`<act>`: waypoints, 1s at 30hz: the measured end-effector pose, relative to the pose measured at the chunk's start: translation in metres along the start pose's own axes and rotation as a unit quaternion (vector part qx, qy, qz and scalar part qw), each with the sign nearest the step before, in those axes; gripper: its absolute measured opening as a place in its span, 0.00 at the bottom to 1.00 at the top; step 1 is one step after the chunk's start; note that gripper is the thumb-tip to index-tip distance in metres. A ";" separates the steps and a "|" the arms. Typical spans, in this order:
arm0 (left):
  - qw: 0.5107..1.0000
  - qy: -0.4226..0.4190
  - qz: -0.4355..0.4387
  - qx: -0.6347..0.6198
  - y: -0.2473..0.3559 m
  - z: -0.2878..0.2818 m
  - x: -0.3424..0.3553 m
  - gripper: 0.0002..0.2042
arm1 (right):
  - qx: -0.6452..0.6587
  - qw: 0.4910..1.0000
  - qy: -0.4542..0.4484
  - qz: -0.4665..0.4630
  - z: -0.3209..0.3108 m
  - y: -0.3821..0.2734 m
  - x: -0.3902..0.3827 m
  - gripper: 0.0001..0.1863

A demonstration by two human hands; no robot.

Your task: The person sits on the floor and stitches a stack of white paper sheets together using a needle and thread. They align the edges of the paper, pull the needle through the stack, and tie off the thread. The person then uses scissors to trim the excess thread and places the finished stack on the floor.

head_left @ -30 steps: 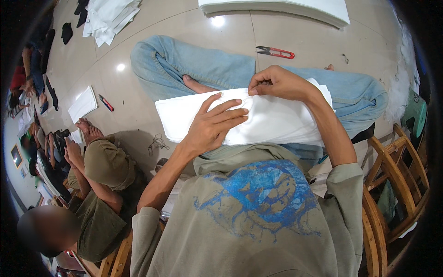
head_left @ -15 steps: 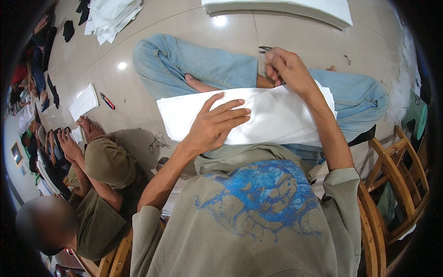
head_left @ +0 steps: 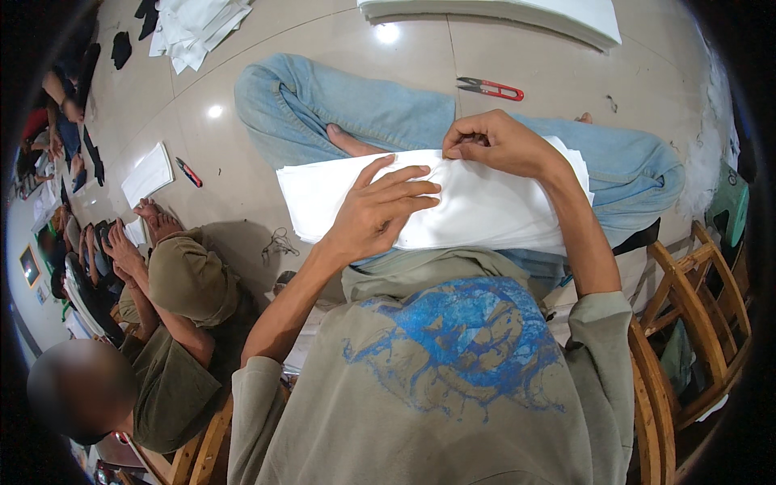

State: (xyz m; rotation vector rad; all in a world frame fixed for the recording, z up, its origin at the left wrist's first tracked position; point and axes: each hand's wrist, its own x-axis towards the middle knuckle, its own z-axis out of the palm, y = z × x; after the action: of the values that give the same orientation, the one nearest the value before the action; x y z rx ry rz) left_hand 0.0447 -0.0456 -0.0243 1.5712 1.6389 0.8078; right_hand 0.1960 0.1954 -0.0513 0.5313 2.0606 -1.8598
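A stack of white cloth pieces [head_left: 493, 214] lies across my lap, over my crossed legs in pale blue jeans [head_left: 630, 174]. My left hand [head_left: 380, 206] rests on the stack's middle, fingers spread. At the far edge, slightly to the right, my right hand [head_left: 493, 145] pinches the top cloth between thumb and index finger. Beyond my legs, red-handled thread snips [head_left: 499, 89] lie on the floor.
A co-worker [head_left: 174, 356] sits close on my left; others [head_left: 56, 145] work farther left. White piles [head_left: 190, 28], [head_left: 485, 12] lie ahead on the tiled floor [head_left: 364, 65]. Another white stack [head_left: 147, 174] and snips [head_left: 189, 171] lie left. Wooden chairs [head_left: 695, 323] stand at my right.
My right hand rose off the cloth toward the snips half a second ago and is now back down, pinching the edge. My left hand has stayed on the stack, shifting slightly.
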 end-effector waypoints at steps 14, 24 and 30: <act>1.000 0.009 0.000 -0.015 -0.001 0.001 0.000 0.21 | -0.072 0.997 -0.011 -0.019 0.001 -0.009 -0.001 0.10; 1.000 0.009 0.000 -0.016 -0.002 0.002 -0.001 0.22 | 0.076 0.992 0.099 0.019 0.004 -0.004 0.003 0.13; 0.998 0.013 0.053 0.018 0.001 0.001 -0.005 0.18 | 0.148 0.934 0.325 -0.025 -0.006 -0.001 0.007 0.12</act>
State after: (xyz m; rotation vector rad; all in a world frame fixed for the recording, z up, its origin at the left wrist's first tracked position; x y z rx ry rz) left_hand 0.0465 -0.0506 -0.0238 1.6904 1.6073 0.8609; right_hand 0.1893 0.2021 -0.0534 1.3378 2.1701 -2.2549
